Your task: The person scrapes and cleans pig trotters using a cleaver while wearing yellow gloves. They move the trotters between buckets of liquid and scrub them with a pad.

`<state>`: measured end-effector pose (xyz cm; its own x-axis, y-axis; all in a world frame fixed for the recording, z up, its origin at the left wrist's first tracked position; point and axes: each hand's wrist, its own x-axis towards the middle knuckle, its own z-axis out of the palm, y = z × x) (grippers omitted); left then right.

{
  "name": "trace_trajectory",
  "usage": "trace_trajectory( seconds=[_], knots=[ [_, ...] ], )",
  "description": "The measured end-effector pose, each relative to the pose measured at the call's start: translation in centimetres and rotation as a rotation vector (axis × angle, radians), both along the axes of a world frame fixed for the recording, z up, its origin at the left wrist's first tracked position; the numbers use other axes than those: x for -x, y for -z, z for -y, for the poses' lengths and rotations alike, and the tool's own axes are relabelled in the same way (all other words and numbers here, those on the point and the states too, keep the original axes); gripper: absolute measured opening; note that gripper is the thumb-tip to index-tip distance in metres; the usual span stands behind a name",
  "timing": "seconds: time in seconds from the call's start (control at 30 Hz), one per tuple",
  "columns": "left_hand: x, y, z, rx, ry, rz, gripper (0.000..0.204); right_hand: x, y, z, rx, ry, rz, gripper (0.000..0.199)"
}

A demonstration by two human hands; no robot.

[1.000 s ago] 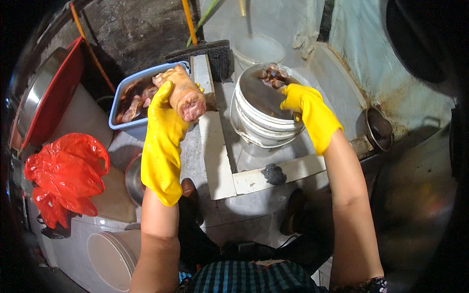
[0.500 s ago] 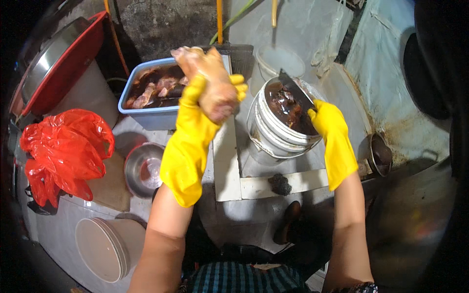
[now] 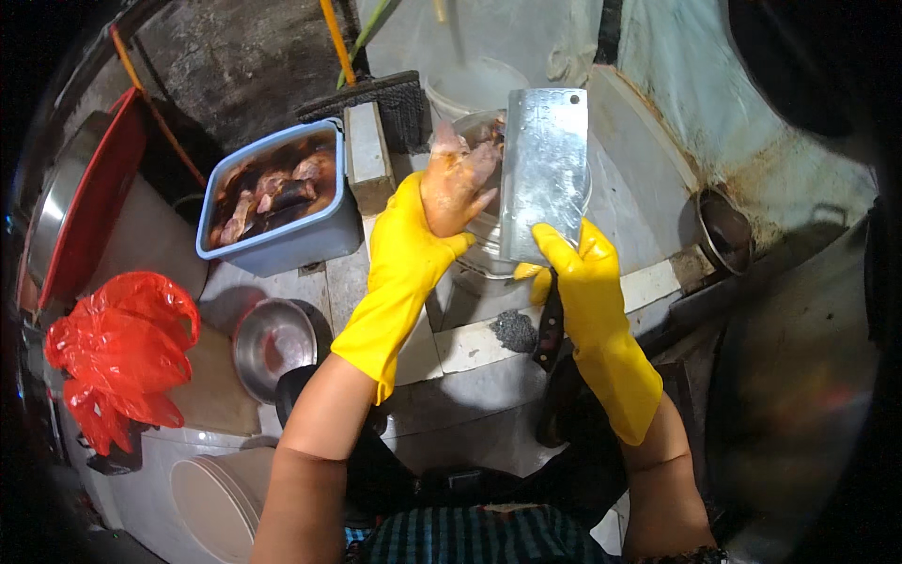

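Observation:
My left hand (image 3: 406, 246), in a yellow rubber glove, grips a pale chunk of raw meat (image 3: 458, 179) held up over the white bucket (image 3: 474, 235). My right hand (image 3: 583, 274), also gloved in yellow, holds a broad steel cleaver (image 3: 545, 169) by its dark handle, blade upright and pointing away from me, right beside the meat. The cleaver's flat face nearly touches the meat. Most of the bucket is hidden behind the meat and the blade.
A blue tub (image 3: 282, 202) of dark meat pieces stands at the left on a tiled ledge. A red plastic bag (image 3: 117, 352), a steel bowl (image 3: 272, 343), a white lid (image 3: 221, 493), a red tray (image 3: 89, 202) and a broom head (image 3: 371, 94) lie around. A small dark pot (image 3: 723, 230) sits at the right.
My right hand has lifted the cleaver off the bucket and turned its blade upright. My left hand moved the meat to the right, next to the blade.

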<state>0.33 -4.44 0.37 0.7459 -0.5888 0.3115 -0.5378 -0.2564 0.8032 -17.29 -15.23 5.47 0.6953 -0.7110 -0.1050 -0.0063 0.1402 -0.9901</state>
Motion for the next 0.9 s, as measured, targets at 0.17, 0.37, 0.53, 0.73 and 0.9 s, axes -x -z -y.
trace_trajectory(
  seconds=[0.17, 0.37, 0.53, 0.73, 0.9],
  knots=[
    [1.3, 1.2, 2.8, -0.121, -0.072, 0.17, 0.087, 0.3, 1.7, 2.1, -0.077, 0.011, 0.018, 0.016],
    [1.8, 2.9, 4.9, -0.193, -0.046, 0.395, 0.086, 0.3, 3.8, 3.3, -0.27, -0.06, 0.031, 0.017],
    [1.9, 3.4, 5.3, -0.26, 0.006, 0.45, 0.081, 0.2, 3.3, 5.0, 0.088, -0.084, -0.296, 0.019],
    [1.7, 2.8, 5.4, -0.278, 0.017, 0.359, 0.083, 0.7, 3.9, 6.3, 0.633, -0.022, -0.555, 0.023],
    [2.5, 2.4, 5.9, -0.285, -0.049, 0.31, 0.088, 1.2, 4.4, 6.3, -0.077, 0.007, -0.155, 0.022]
  ],
)
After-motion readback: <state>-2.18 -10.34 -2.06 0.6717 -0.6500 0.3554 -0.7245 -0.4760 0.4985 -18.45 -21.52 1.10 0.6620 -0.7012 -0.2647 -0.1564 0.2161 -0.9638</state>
